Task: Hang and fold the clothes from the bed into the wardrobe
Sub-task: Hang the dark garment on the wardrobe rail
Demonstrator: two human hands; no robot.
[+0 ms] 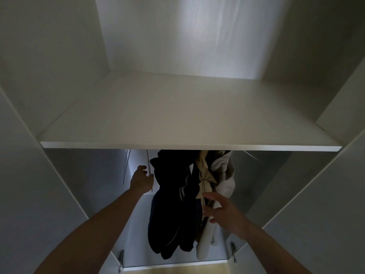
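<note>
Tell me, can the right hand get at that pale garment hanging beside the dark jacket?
Probably yes. The right hand is open, fingers spread, right in front of the pale garment, and nothing stands between them. The dark jacket hangs off to its left.

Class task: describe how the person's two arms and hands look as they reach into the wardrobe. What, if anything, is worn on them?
Both forearms are bare, with no sleeves in view. The left hand and right hand wear no gloves; no watch, ring or bracelet shows in the dim light.

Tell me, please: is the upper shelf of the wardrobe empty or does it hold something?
Empty. The white shelf shows only bare board up to the back wall; the dark jacket and pale garments hang below it.
</note>
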